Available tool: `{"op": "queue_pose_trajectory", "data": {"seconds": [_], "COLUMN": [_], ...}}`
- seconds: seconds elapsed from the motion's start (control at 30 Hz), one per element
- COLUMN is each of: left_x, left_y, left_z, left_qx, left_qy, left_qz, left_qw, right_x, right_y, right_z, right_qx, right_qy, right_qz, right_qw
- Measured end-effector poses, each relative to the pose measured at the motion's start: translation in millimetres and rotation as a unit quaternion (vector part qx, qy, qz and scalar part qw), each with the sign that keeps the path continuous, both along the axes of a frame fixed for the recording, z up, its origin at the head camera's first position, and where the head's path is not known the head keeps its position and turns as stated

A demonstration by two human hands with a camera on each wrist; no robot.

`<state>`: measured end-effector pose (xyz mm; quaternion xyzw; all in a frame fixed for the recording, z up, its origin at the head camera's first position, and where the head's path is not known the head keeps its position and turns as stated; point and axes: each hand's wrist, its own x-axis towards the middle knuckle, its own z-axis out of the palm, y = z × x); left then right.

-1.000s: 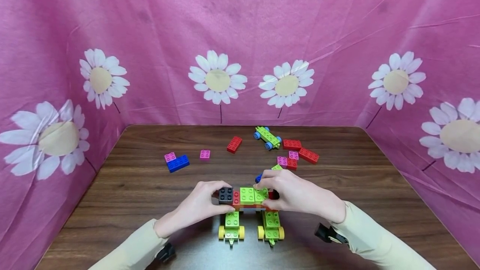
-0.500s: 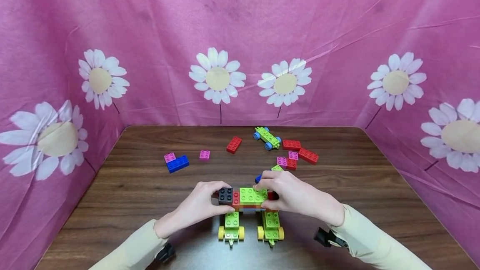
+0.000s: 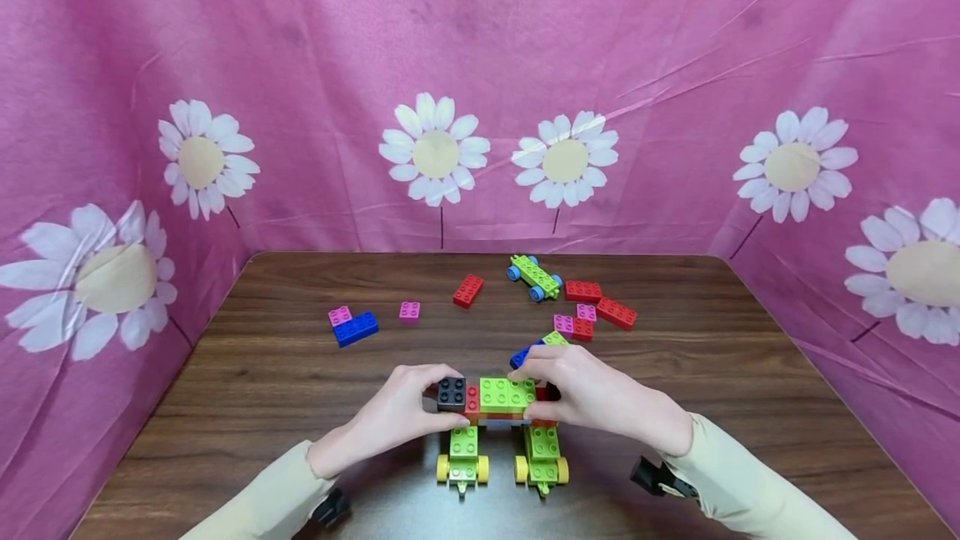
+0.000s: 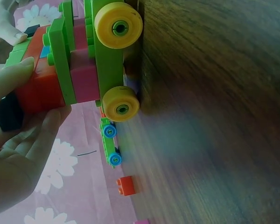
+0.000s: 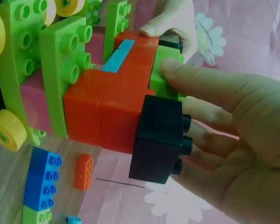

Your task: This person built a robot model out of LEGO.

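Note:
A brick-built model stands on two lime green wheeled bases [image 3: 463,468] with yellow wheels. Pink bricks [image 4: 84,77] and green plates sit between these bases and a red brick beam [image 5: 123,102]. Two lime green bricks [image 3: 495,394] lie side by side on top, with a black brick [image 3: 452,392] at the left end and another black brick [image 5: 158,140] at the right. My left hand [image 3: 405,407] grips the left end, thumb on the red brick. My right hand [image 3: 596,390] pinches the right-hand green brick, its fingertips partly hidden behind the model.
Beyond the right hand lie a blue brick [image 3: 523,355] and a green brick [image 3: 555,338]. Farther back are a blue-wheeled green base [image 3: 535,276] and several red and pink bricks [image 3: 563,323]. Another blue brick [image 3: 356,328] lies at left. A pink flowered cloth [image 3: 480,223] closes the back.
Both hands keep their holds on the model with hardly any movement. Slightly more of the blue brick shows beyond the right hand.

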<state>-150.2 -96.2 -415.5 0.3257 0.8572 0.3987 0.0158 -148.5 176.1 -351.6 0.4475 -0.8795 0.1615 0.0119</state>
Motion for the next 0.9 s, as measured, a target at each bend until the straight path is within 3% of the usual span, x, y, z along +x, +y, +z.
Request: {"op": "queue_pose_trajectory", "data": {"seconds": [0.63,0.9], "left_x": [6.0,2.1], "left_y": [-0.3,-12.6], "left_z": [-2.0,4.8], "left_qx": [0.007,0.016], "left_qy": [0.027,-0.017], "left_qz": [-0.007,-0.011], "left_qw": [0.9996,0.9997], "right_x": [6.1,9.8], "right_y": [5,8], "right_z": [-5.7,-9.5], "right_qx": [-0.024,-0.037], "right_qy": [0.008,0.005], "right_qz": [0.012,0.003], "right_qw": [0.9996,0.9993]}}
